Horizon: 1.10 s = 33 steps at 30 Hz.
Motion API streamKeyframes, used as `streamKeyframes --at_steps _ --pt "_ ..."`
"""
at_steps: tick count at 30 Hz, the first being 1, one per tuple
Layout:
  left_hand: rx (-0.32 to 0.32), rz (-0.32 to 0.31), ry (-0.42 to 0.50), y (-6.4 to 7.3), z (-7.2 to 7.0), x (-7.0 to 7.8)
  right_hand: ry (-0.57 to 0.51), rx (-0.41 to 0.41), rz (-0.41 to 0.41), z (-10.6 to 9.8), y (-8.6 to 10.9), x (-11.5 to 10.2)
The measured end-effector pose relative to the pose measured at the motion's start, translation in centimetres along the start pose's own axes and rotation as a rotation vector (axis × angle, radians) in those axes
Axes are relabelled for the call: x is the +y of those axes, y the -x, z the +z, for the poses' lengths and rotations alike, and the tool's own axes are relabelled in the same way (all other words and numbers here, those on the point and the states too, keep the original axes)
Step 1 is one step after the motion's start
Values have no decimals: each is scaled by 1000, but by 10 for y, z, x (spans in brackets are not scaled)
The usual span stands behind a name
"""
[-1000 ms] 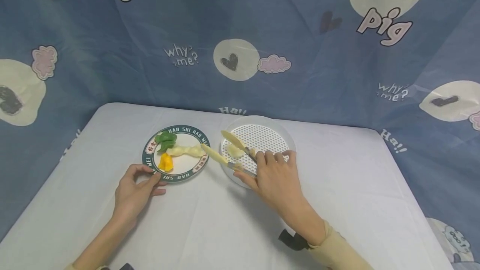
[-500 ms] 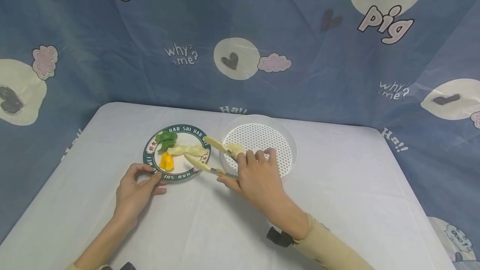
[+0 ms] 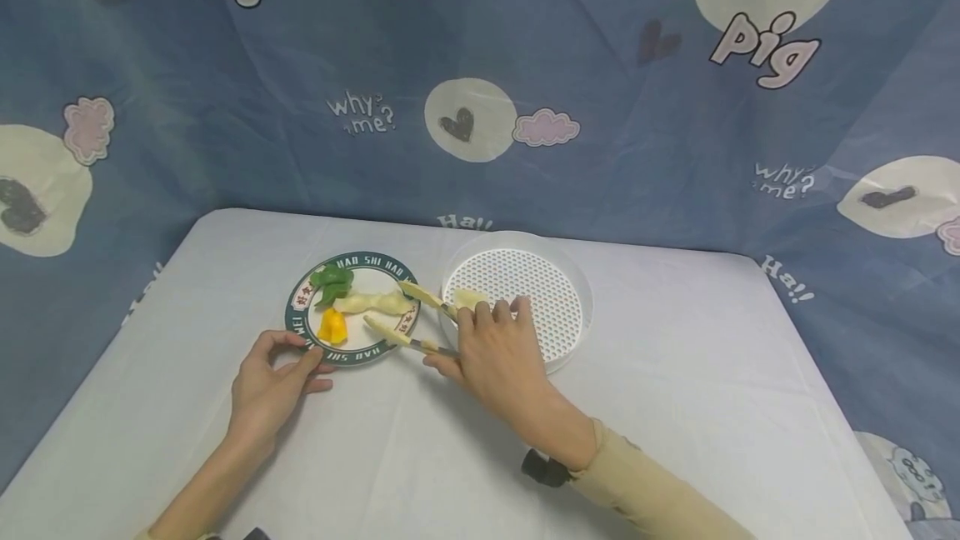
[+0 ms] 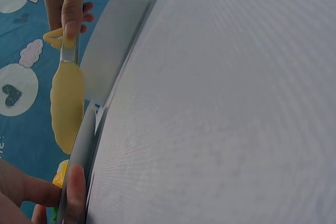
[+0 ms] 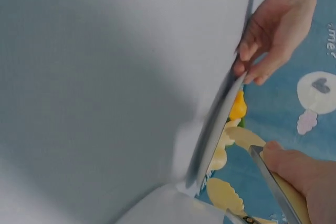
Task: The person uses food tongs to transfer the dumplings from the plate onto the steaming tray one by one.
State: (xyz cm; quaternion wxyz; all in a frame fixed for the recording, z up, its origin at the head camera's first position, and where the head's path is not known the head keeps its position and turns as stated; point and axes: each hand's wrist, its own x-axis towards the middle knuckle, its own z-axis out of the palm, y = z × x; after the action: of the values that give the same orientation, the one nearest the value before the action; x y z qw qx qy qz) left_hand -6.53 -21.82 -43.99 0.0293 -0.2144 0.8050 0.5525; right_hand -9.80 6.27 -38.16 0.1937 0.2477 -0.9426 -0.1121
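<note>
In the head view, my left hand (image 3: pixel 273 390) pinches the near-left rim of a round plate (image 3: pixel 360 357) with a green lettered border. On the plate are a green piece (image 3: pixel 332 283), a small yellow piece (image 3: pixel 332 326) and a pale, wavy strip (image 3: pixel 372 302). My right hand (image 3: pixel 498 365) grips tongs (image 3: pixel 390 332) with yellow tips. The tips are spread, one at each side of the strip's right end, with nothing clamped between them. In the right wrist view, the scalloped edge of one tong tip (image 5: pixel 224 195) shows.
Right of the plate stands a round, white, perforated tray (image 3: pixel 551 290) with a raised rim. A pale piece (image 3: pixel 470 298) lies in its left part, partly hidden by my right hand and the tongs. A white cloth covers the table (image 3: pixel 675 373); a blue printed curtain (image 3: pixel 600 40) hangs behind.
My right hand has moved left with the tongs, from over the tray to the plate's right side. The left hand and the plate have stayed in place.
</note>
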Motion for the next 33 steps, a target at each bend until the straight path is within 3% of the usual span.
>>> streamKeyframes --at_steps 23,33 --pt "-7 -5 32 -1 2 -1 27 89 -7 13 -5 -8" --pt "-14 -8 41 -3 2 -1 12 62 4 14 -4 -4"
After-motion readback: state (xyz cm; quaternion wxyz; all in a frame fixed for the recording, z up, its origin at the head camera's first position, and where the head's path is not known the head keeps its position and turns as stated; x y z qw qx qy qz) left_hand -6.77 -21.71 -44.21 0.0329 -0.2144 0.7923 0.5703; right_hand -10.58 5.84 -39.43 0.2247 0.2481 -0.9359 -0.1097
